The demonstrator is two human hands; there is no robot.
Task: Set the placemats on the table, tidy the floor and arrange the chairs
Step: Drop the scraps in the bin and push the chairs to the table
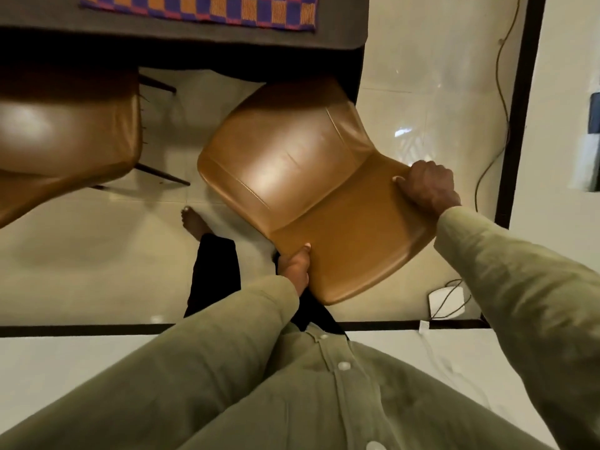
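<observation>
One placemat [198, 9] lies on table [181, 35]. Second chair [65, 131] tucked under table. Left hand [295, 264], right hand [428, 188] clasp chair [308, 177] backrest, angled beside table, likely unfinished. Floor [81, 261] near table looks tidy.

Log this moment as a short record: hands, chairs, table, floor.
left hand: grips the backrest's left edge of the held chair
right hand: grips the backrest's right edge
held chair: tan, angled, seat front at the table edge
second chair: tan, to the left, partly under the table
placemat: checkered orange and purple, on the table
floor: glossy tiles; cable and white device at right
</observation>
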